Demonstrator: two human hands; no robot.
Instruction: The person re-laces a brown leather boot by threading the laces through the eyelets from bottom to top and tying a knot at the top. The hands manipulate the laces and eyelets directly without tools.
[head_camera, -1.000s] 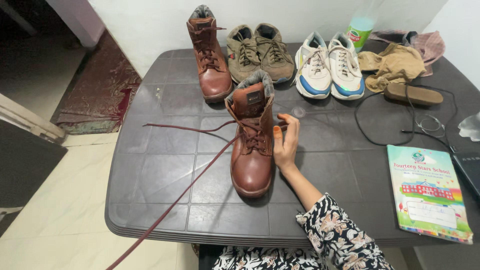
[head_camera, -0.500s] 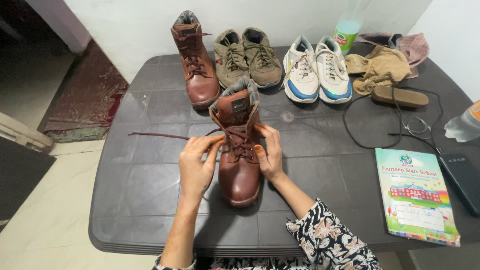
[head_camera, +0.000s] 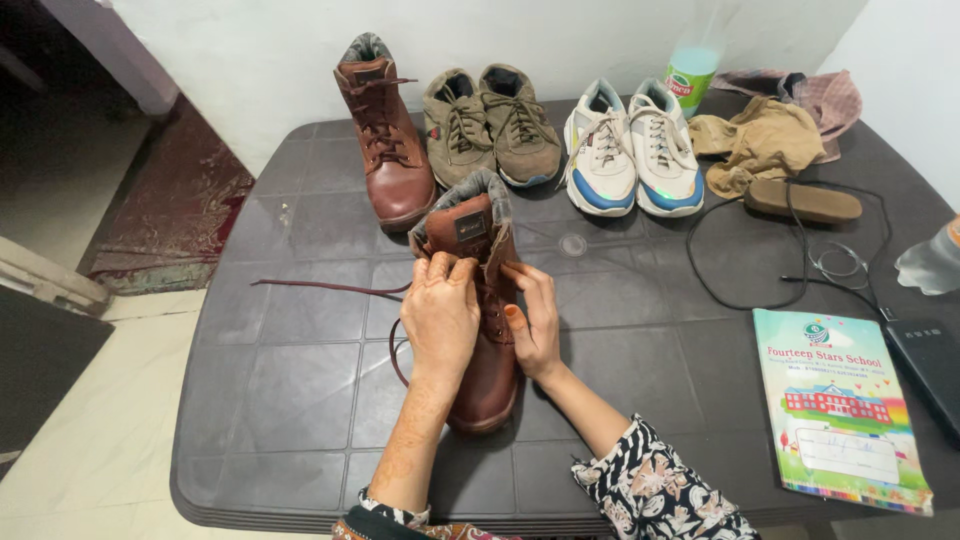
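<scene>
Dark plastic bench (head_camera: 300, 380) under a white wall, pale tiled floor off to the left, and we're looking straight down at the work. Nearest us, two forearms come up from the bottom edge, the right one in a black-and-white floral sleeve (head_camera: 660, 490). Both hands meet on a brown leather boot (head_camera: 485, 385) standing upright in the middle of the bench, toe pointing back at the person, heel and collar away, so its long axis runs straight out ahead of the body. Left hand (head_camera: 440, 315) lies over the lacing, fingers curled shut, pinching near the tongue; what exactly they grip is hidden. Right hand (head_camera: 532, 320) presses the boot's right flank, fingertips pinched at the eyelets. A dark red lace (head_camera: 330, 288) trails out leftward across the bench, so the loose end sits on the left hand's side.

Further back, the matching boot (head_camera: 385, 140), a pair of olive suede shoes (head_camera: 490, 125), then white trainers (head_camera: 630, 150). Off right: a tan cloth (head_camera: 760, 140), a cable (head_camera: 740, 260), a colourful booklet (head_camera: 840, 410), a green bottle (head_camera: 690, 70).
</scene>
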